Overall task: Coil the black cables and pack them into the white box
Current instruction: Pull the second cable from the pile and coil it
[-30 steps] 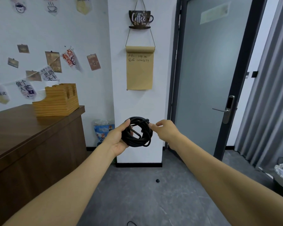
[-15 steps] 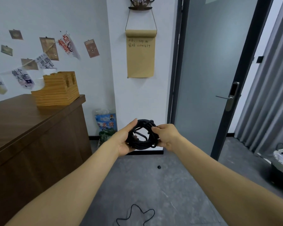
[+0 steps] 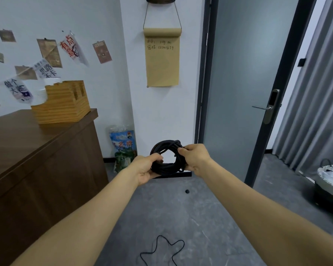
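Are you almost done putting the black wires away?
Partly. One black cable is already wound into a coil, and the left hand and right hand both grip it. A thin loose cable lies uncoiled on the floor. The white box isn't in view, so packing can't be judged.

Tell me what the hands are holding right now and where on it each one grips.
Both hold the coiled black cable. The left hand grips the lower left of the loop; the right hand grips its right side.

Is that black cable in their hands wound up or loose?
Wound up: the black cable forms a ring of loops, gripped by the left hand and right hand.
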{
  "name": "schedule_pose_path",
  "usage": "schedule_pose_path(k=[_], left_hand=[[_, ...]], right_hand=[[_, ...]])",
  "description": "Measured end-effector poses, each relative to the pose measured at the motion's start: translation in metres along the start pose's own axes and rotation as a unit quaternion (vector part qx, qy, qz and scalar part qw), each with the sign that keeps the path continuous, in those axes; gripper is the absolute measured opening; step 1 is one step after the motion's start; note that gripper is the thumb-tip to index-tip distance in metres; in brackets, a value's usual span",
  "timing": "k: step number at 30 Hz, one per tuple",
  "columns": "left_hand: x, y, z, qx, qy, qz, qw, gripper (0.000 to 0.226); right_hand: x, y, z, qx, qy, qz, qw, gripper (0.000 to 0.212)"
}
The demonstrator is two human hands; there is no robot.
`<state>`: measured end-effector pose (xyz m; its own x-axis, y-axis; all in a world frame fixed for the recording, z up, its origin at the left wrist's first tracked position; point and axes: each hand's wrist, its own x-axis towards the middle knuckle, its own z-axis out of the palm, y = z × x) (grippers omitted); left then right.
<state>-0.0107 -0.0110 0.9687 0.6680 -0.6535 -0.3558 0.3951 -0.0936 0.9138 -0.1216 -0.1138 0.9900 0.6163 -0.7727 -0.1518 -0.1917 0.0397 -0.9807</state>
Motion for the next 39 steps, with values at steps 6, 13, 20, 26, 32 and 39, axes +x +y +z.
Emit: schedule_pose_path(k=[6,13,20,26,32,39], left_hand=[[0.007,-0.012,-0.014,0.011,0.011,-0.021,1.0,0.045],[0.013,-0.05,-0.027,0.037,0.016,-0.035,0.999,0.03],[0.004,-0.109,-0.037,0.068,0.111,-0.041,0.991,0.056],[0.0,-0.192,-0.061,0.07,0.184,-0.088,0.977,0.061],[-0.008,-0.291,-0.117,0.076,0.227,-0.144,0.96,0.028],[-0.012,-0.436,-0.21,0.109,0.273,-0.178,0.939,0.026]], right_hand=[[0.0,0.021,0.014,-0.003,0.005,0.038,0.999,0.018],[0.005,0.062,0.017,-0.001,0.011,0.069,0.998,0.02],[0.006,0.121,0.018,-0.023,-0.04,0.109,0.993,0.013],[-0.001,0.195,0.033,-0.05,-0.092,0.144,0.984,0.022],[-0.015,0.298,0.072,-0.095,-0.139,0.163,0.972,0.011],[-0.032,0.457,0.143,-0.147,-0.175,0.187,0.955,0.015]])
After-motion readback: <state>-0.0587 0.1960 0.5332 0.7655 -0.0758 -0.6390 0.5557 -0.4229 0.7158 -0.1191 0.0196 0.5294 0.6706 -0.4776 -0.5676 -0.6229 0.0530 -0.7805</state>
